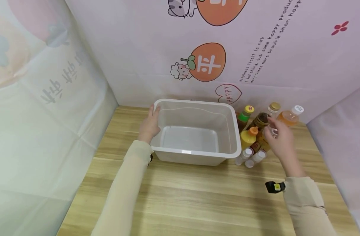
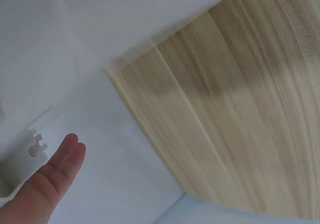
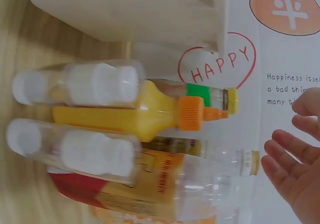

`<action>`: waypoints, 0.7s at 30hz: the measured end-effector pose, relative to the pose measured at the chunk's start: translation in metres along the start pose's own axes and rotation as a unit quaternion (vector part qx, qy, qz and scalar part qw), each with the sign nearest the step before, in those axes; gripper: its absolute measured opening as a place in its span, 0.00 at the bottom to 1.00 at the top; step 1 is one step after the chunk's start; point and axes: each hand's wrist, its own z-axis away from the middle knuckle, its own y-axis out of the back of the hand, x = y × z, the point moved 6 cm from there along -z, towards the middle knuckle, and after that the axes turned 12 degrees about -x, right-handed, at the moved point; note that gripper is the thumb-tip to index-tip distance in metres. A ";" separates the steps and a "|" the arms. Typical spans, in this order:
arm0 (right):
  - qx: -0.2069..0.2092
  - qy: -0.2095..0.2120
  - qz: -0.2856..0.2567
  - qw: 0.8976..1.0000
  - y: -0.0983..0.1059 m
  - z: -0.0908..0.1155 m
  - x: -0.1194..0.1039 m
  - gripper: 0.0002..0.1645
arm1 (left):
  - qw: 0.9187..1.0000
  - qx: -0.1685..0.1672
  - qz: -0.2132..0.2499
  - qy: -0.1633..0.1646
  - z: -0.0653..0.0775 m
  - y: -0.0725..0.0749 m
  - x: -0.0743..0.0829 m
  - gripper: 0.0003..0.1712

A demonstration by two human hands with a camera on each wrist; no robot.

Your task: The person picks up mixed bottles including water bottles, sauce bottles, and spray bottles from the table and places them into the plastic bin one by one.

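A grey-white plastic bin [image 1: 185,155] stands on the wooden table. At its left rim is my left hand [image 1: 149,127], the thumb on the inner side and the fingers outside. Over a cluster of bottles hovers my right hand [image 1: 281,141], its fingers loosely curved and nothing visible between them in the right wrist view. Under it are a yellow squeeze bottle [image 3: 155,111] with an orange nozzle and a bottle with a red and yellow label [image 3: 150,184]. Two small white-capped clear bottles [image 1: 255,158] stand in front. A green-necked bottle [image 1: 244,117] has a yellow cap.
At the back right are a gold-capped bottle [image 1: 273,108] and a white-capped bottle of orange liquid [image 1: 289,117]. Printed cloth walls [image 1: 138,65] enclose the table's back and sides. Bare wood [image 1: 191,196] lies in front of the bin.
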 end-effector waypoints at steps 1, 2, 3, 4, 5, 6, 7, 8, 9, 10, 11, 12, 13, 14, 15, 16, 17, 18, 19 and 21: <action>0.013 0.001 -0.001 1.000 -0.002 0.003 0.001 0.26 | 1.000 -0.001 0.002 0.001 0.000 -0.001 -0.001 0.55; 0.023 0.002 -0.004 1.000 -0.004 0.006 0.003 0.25 | 1.000 0.000 0.003 0.001 0.000 -0.001 -0.001 0.55; 0.031 0.002 -0.012 0.999 -0.006 0.008 0.005 0.25 | 1.000 0.001 0.004 0.001 0.000 -0.001 -0.002 0.54; 0.040 -0.001 -0.017 0.999 -0.009 0.011 0.007 0.24 | 1.000 0.002 0.006 0.001 0.000 -0.001 -0.002 0.54; 0.048 -0.002 -0.023 0.999 -0.011 0.013 0.009 0.23 | 1.000 0.004 0.007 0.000 0.000 -0.001 -0.003 0.54; 0.053 -0.003 -0.030 0.998 -0.013 0.016 0.011 0.23 | 1.000 0.004 0.009 -0.001 0.000 -0.001 -0.003 0.53; 0.059 -0.008 -0.034 0.998 -0.015 0.018 0.014 0.22 | 1.000 0.005 0.011 -0.001 -0.001 -0.001 -0.003 0.53; 0.066 -0.014 -0.042 0.997 -0.017 0.021 0.017 0.22 | 1.000 0.008 0.011 -0.002 -0.002 -0.001 -0.003 0.53; 0.077 -0.017 -0.047 0.996 -0.019 0.023 0.021 0.22 | 1.000 0.008 0.011 -0.003 -0.002 -0.001 -0.003 0.52; 0.089 -0.021 -0.051 0.994 -0.021 0.026 0.024 0.21 | 1.000 0.009 0.011 -0.003 -0.002 -0.001 -0.003 0.52; 0.102 -0.026 -0.053 0.993 -0.023 0.028 0.027 0.21 | 1.000 0.008 0.010 -0.002 -0.002 -0.001 -0.002 0.52; 0.116 -0.028 -0.057 0.991 -0.024 0.031 0.030 0.21 | 1.000 0.008 0.008 -0.001 -0.002 -0.001 -0.002 0.52; 0.131 -0.030 -0.060 0.989 -0.026 0.033 0.033 0.20 | 1.000 0.008 0.008 -0.002 -0.002 -0.001 -0.002 0.52; 0.144 -0.031 -0.064 0.987 -0.027 0.035 0.036 0.20 | 1.000 0.009 0.006 -0.002 -0.002 -0.001 -0.001 0.52; 0.157 -0.030 -0.066 0.985 -0.029 0.038 0.038 0.19 | 1.000 0.008 0.006 -0.001 -0.002 -0.001 0.000 0.51; 0.166 -0.034 -0.066 0.983 -0.030 0.040 0.040 0.19 | 1.000 0.008 0.007 -0.001 -0.002 -0.001 0.000 0.51; 0.174 -0.038 -0.063 0.982 -0.031 0.042 0.041 0.19 | 1.000 0.008 0.007 -0.001 -0.001 0.000 0.000 0.51; 0.179 -0.040 -0.064 0.981 -0.033 0.043 0.043 0.18 | 1.000 0.009 0.008 -0.001 -0.001 0.000 0.000 0.51; 0.182 -0.048 -0.062 0.980 -0.034 0.045 0.044 0.18 | 1.000 0.009 0.009 0.000 -0.001 0.000 0.000 0.51; 0.185 -0.057 -0.063 0.979 -0.036 0.048 0.047 0.17 | 1.000 0.010 0.009 0.001 0.000 0.001 0.000 0.51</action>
